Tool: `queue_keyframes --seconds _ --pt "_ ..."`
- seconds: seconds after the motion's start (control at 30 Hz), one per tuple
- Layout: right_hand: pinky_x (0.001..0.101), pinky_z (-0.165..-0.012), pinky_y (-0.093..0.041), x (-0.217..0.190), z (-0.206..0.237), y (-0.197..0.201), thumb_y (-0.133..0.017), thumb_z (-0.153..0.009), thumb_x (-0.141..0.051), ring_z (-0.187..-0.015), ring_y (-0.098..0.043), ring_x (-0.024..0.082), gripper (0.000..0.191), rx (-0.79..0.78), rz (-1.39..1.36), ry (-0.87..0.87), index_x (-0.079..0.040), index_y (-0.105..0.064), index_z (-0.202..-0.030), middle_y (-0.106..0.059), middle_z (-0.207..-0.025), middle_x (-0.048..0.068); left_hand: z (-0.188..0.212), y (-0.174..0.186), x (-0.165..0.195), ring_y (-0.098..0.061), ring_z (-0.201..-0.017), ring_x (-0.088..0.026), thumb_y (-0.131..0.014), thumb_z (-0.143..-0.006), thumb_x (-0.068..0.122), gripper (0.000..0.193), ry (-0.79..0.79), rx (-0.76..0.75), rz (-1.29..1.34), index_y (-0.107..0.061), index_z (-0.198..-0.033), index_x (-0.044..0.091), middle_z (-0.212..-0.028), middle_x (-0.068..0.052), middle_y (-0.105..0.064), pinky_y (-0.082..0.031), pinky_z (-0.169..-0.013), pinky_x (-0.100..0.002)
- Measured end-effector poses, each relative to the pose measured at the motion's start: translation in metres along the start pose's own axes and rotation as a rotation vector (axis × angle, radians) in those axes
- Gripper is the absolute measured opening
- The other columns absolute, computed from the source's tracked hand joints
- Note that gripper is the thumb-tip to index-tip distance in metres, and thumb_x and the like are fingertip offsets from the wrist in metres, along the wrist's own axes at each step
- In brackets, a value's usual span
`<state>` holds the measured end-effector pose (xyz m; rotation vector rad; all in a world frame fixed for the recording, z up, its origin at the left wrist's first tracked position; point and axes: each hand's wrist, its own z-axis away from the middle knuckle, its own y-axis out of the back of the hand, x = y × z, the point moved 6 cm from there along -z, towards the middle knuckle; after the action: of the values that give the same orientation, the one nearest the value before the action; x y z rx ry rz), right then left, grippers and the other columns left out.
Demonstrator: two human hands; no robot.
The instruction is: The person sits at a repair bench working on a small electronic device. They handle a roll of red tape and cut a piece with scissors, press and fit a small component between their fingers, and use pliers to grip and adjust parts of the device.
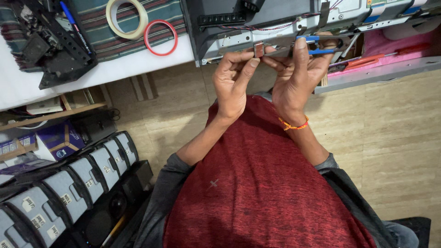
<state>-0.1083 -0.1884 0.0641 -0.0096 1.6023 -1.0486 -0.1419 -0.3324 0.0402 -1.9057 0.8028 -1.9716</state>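
The left hand [232, 85] pinches a small grey metal piece [258, 49] at its fingertips; the right hand [298, 73] closes around blue-handled pliers [321, 45], jaws hidden. Near left, grey cartridges [69, 183] carry small white labels; a blue box [59, 140] lies behind, partly cut off.

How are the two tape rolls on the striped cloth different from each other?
The cream tape roll is thick-walled and broad, while the red tape roll is only a thin ring. The cream one is pale and sits further up the cloth; the red one is bright and lies nearer the cloth's edge. The two rolls look to meet at their rims. Both lie flat, apart from the hands.
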Motion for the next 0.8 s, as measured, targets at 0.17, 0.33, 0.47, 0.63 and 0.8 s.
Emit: queue_keyframes --seconds 0.17,0.33,0.47,0.63,0.8 --pt "0.0425 -0.075 -0.067 0.0011 -0.0014 -0.0012 -0.060 -0.114 -0.012 -0.090 -0.076 0.024 0.040 0.002 -0.034 -0.030 -0.008 -0.035 -0.144 -0.068 -0.117 0.015 -0.0010 -0.0013 0.0027 -0.069 -0.104 -0.008 -0.070 -0.104 0.002 0.014 -0.008 0.000 -0.026 -0.067 -0.118 0.003 -0.118 -0.006 -0.075 -0.055 -0.101 -0.025" --pt "0.0430 -0.074 -0.067 0.0024 -0.0023 0.0010 -0.060 -0.113 -0.011 -0.090 -0.075 0.025 0.039 0.012 -0.027 -0.030 -0.008 -0.035 -0.142 -0.068 -0.117 0.014 -0.0008 -0.0029 0.0038 -0.069 -0.104 -0.007 -0.070 -0.105 0.001 0.013 0.000 -0.006 -0.002 -0.067 -0.118 0.002 -0.113 -0.007 -0.074 -0.054 -0.097 -0.023" --pt "0.0445 -0.075 -0.068 0.0031 -0.0011 0.0030 -0.061 -0.113 -0.011 -0.092 -0.075 0.025 0.038 0.016 -0.024 -0.033 -0.006 -0.035 -0.141 -0.068 -0.118 0.015 0.0011 -0.0022 0.0043 -0.069 -0.104 -0.008 -0.069 -0.105 0.000 0.013 0.014 0.000 -0.009 -0.067 -0.118 0.001 -0.114 -0.008 -0.074 -0.055 -0.100 -0.025" --pt "0.0429 -0.074 -0.067 0.0021 0.0002 0.0021 -0.062 -0.112 -0.012 -0.091 -0.076 0.025 0.040 0.008 -0.012 -0.033 -0.007 -0.036 -0.142 -0.068 -0.116 0.014 0.0020 -0.0029 0.0044 -0.069 -0.107 -0.009 -0.069 -0.105 0.000 0.013 0.010 0.001 0.012 -0.067 -0.118 0.002 -0.115 -0.008 -0.075 -0.054 -0.102 -0.025" --pt "0.0427 -0.074 -0.067 0.0014 0.0002 0.0005 -0.062 -0.113 -0.013 -0.088 -0.076 0.026 0.039 0.012 -0.009 -0.040 -0.006 -0.036 -0.141 -0.069 -0.114 0.015 0.0016 -0.0019 0.0032 -0.069 -0.104 -0.009 -0.070 -0.105 0.000 0.013 0.006 -0.004 0.025 -0.067 -0.118 0.002 -0.112 -0.008 -0.075 -0.055 -0.098 -0.024"
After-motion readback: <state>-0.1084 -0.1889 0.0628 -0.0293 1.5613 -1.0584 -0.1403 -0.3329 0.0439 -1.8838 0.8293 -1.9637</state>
